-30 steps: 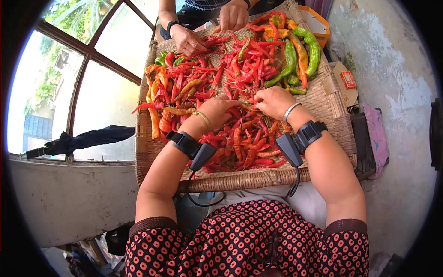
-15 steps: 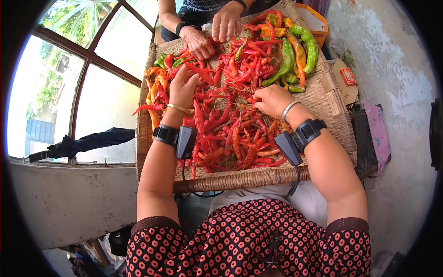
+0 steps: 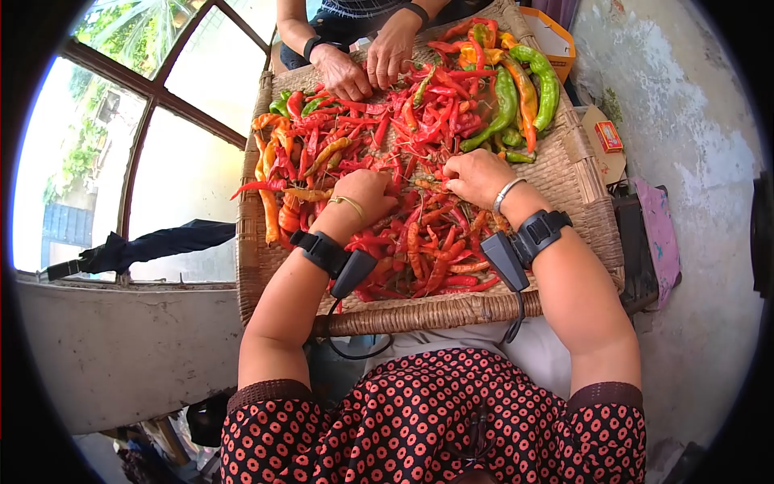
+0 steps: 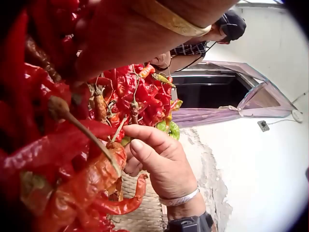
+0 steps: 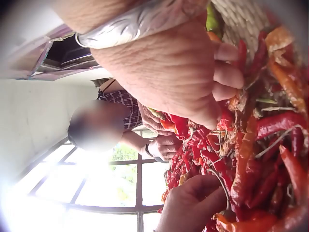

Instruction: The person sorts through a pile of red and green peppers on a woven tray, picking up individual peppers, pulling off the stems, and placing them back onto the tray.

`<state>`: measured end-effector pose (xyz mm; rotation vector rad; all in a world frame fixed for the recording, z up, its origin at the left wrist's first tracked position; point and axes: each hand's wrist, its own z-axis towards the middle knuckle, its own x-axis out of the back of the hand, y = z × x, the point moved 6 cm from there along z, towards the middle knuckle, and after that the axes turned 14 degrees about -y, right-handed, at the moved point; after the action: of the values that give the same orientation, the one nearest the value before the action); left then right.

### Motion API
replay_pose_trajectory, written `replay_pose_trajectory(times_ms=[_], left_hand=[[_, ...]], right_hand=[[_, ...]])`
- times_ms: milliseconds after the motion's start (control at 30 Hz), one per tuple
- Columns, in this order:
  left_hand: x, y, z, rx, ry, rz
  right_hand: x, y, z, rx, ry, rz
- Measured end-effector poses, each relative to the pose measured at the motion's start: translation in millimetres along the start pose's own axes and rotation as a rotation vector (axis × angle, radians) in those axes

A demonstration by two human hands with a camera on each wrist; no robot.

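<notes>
A heap of red chili peppers (image 3: 427,250) covers the near part of a woven tray (image 3: 564,218). My left hand (image 3: 367,194) is bent down over the heap, palm side down. In the right wrist view the left hand's (image 5: 193,205) fingertips are hidden among the peppers; I cannot tell what they grip. Just right of it, my right hand (image 3: 477,176) has its fingers curled at a shrivelled chili pepper (image 3: 429,185). The left wrist view shows the right hand's (image 4: 166,159) thumb and forefinger close together beside a thin stem (image 4: 119,129).
Across the tray, another person's two hands (image 3: 343,74) work among red peppers. Long green peppers (image 3: 547,89) lie at the far right, orange ones (image 3: 270,202) along the left edge. A folded dark umbrella (image 3: 169,242) leans by the window; a small red box (image 3: 609,137) sits right.
Half a second ago my left hand was farther up and left beside a red pepper; now it is back near my right hand. The other person's hands have drawn closer together.
</notes>
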<state>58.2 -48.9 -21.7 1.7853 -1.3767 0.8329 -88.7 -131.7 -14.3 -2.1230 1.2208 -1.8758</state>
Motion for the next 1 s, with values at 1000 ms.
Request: replay_pose_trajectory(times_ms=[1000], left_hand=[[1, 2, -11, -0.389, -0.215, -0.637]], right_hand=[[-38, -48, 1, 0.235, -0.404, 0.127]])
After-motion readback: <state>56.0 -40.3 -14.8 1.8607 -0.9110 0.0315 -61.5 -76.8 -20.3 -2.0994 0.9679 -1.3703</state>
